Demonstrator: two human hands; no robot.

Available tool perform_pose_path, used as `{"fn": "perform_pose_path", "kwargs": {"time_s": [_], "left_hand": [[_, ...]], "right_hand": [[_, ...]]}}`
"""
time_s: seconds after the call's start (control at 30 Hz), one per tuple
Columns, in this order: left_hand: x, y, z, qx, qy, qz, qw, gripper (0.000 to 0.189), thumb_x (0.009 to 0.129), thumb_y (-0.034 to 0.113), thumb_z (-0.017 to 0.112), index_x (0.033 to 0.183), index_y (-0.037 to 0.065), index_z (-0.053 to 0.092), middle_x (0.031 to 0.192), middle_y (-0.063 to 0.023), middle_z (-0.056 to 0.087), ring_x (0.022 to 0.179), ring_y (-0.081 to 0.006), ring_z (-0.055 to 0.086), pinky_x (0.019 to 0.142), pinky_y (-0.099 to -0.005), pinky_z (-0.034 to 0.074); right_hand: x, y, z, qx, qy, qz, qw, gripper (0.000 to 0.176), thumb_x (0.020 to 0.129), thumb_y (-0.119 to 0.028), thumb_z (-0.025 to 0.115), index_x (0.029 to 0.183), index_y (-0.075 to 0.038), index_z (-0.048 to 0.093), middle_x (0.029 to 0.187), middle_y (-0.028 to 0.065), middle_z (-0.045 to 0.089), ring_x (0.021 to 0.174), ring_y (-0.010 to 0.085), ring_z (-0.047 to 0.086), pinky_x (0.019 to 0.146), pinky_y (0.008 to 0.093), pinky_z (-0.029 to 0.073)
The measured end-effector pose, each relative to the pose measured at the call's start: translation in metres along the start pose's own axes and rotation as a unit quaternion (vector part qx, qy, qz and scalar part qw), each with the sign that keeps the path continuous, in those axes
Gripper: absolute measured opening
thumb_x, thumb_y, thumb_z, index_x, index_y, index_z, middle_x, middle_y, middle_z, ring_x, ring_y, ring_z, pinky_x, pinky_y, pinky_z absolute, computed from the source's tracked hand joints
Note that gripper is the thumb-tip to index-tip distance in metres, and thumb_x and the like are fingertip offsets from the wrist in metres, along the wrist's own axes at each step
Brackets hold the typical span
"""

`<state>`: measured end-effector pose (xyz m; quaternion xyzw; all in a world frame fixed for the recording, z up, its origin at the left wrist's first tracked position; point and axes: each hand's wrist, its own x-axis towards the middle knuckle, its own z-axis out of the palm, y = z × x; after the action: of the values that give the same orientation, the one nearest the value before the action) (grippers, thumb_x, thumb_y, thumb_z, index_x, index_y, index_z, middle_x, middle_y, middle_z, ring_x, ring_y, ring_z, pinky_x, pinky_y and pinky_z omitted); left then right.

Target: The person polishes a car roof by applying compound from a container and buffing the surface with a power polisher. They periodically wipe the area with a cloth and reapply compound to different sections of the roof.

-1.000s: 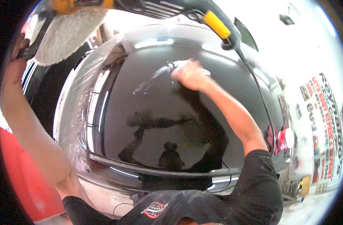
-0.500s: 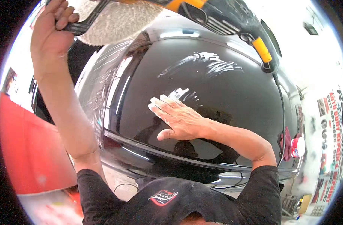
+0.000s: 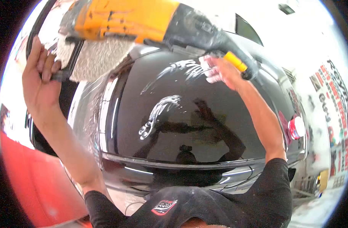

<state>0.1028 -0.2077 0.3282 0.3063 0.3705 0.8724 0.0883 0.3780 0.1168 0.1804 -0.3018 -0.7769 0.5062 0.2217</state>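
Observation:
My left hand (image 3: pixel 42 76) is wrapped round the black bail handle (image 3: pixel 74 57) of an orange and black polisher (image 3: pixel 128 21), which is raised over a glossy black car panel (image 3: pixel 174 148). Its fluffy cream pad (image 3: pixel 99 57) faces downward. Beneath the tool's rear end, my right hand (image 3: pixel 221 70) has its fingers stretched out and slightly blurred, with white paste on the tips. They overlap the upper white streaks (image 3: pixel 181 66) in this view. A curved white smear (image 3: pixel 156 114) lies lower on the panel, which mirrors my arms and head.
Clear plastic film (image 3: pixel 86 110) covers the car's left side. At the right edge stands a red-labelled tub with a white lid (image 3: pixel 296 127), beside a maroon cloth (image 3: pixel 284 121). A red panel (image 3: pixel 33 182) is at lower left; a lettered banner (image 3: pixel 333 114) hangs on the right.
My right hand has left the middle of the panel and moved up and right to the polisher's rear end. The lower smear now stretches further down and left. The polisher has come lower in view.

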Motion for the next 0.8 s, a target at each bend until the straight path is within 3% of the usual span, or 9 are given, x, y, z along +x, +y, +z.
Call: {"fn": "perform_pose_path", "kwargs": {"time_s": [0.03,0.1,0.2,0.23,0.33,0.37,0.4,0.67,0.8], "left_hand": [[-0.001,-0.006,0.004,-0.002,-0.018,-0.012,1.000,0.024,0.096,0.015,0.072,0.081,0.011,0.053,0.062,0.0067,0.037,0.047,-0.0054,0.026,0.050,-0.0234,0.027],[-0.013,-0.022,0.019,0.005,0.003,-0.037,0.999,0.025,0.098,0.017,0.069,0.080,0.012,0.052,0.061,0.0070,0.036,0.046,-0.0051,0.026,0.049,-0.0234,0.026],[-0.039,-0.043,0.051,-0.010,0.012,-0.083,0.996,0.025,0.101,0.022,0.065,0.081,0.015,0.052,0.061,0.0075,0.034,0.045,-0.0050,0.026,0.047,-0.0234,0.025],[-0.036,-0.052,0.046,-0.070,-0.096,-0.127,0.985,0.026,0.103,0.022,0.062,0.081,0.015,0.051,0.060,0.0079,0.034,0.045,-0.0048,0.027,0.047,-0.0235,0.026],[-0.043,-0.085,0.059,-0.083,-0.098,-0.168,0.977,0.019,0.103,0.017,0.060,0.086,0.015,0.052,0.060,0.0082,0.035,0.045,-0.0048,0.026,0.048,-0.0244,0.027],[-0.056,-0.082,0.082,-0.043,-0.036,-0.188,0.981,0.027,0.106,0.020,0.057,0.081,0.013,0.048,0.059,0.0056,0.032,0.043,-0.0056,0.025,0.048,-0.0236,0.027],[-0.046,-0.099,0.061,-0.091,-0.122,-0.189,0.970,0.012,0.103,0.014,0.060,0.092,0.013,0.055,0.059,0.0079,0.035,0.044,-0.0048,0.028,0.047,-0.0240,0.028],[-0.071,-0.132,0.086,-0.147,-0.134,-0.304,0.932,0.016,0.104,0.012,0.056,0.088,0.012,0.055,0.059,0.0057,0.037,0.043,-0.0056,0.032,0.043,-0.0222,0.029],[-0.080,-0.142,0.108,0.008,-0.108,-0.217,0.970,0.015,0.100,0.018,0.065,0.087,0.015,0.058,0.059,0.0108,0.036,0.044,-0.0020,0.030,0.043,-0.0213,0.022]], "right_hand": [[-0.007,-0.007,-0.012,0.133,0.024,0.038,0.990,0.070,0.102,-0.064,0.040,0.122,0.001,0.059,0.120,0.0173,0.064,0.106,0.0274,0.064,0.094,0.0400,0.051],[-0.044,-0.058,-0.021,0.186,-0.040,-0.004,0.982,0.076,0.100,-0.067,0.041,0.137,-0.001,0.048,0.133,0.0145,0.058,0.115,0.0233,0.060,0.101,0.0369,0.047],[-0.068,-0.064,0.001,0.137,-0.126,-0.060,0.981,0.081,0.096,-0.069,0.044,0.140,-0.002,0.043,0.132,0.0140,0.059,0.113,0.0221,0.060,0.097,0.0350,0.047],[-0.069,-0.062,0.010,0.123,-0.141,-0.071,0.980,0.083,0.095,-0.070,0.045,0.142,-0.002,0.042,0.131,0.0138,0.059,0.112,0.0217,0.060,0.096,0.0343,0.047],[-0.038,-0.057,0.039,0.059,-0.168,-0.094,0.980,0.089,0.091,-0.073,0.048,0.145,-0.003,0.037,0.130,0.0132,0.060,0.109,0.0205,0.060,0.093,0.0323,0.047],[-0.027,-0.054,0.045,0.041,-0.166,-0.099,0.980,0.092,0.089,-0.074,0.049,0.146,-0.003,0.035,0.130,0.0130,0.060,0.109,0.0201,0.060,0.092,0.0317,0.047],[-0.020,-0.051,0.044,0.024,-0.160,-0.100,0.982,0.094,0.088,-0.074,0.051,0.147,-0.003,0.033,0.129,0.0128,0.061,0.108,0.0197,0.060,0.091,0.0310,0.047],[-0.128,-0.026,-0.110,0.078,-0.073,-0.025,0.994,0.116,0.078,-0.081,0.059,0.157,-0.006,0.020,0.126,0.0113,0.063,0.102,0.0165,0.061,0.082,0.0257,0.048],[-0.209,-0.009,-0.132,0.156,-0.045,0.018,0.987,0.128,0.073,-0.084,0.063,0.162,-0.007,0.013,0.125,0.0106,0.063,0.098,0.0149,0.061,0.078,0.0231,0.048]]}}
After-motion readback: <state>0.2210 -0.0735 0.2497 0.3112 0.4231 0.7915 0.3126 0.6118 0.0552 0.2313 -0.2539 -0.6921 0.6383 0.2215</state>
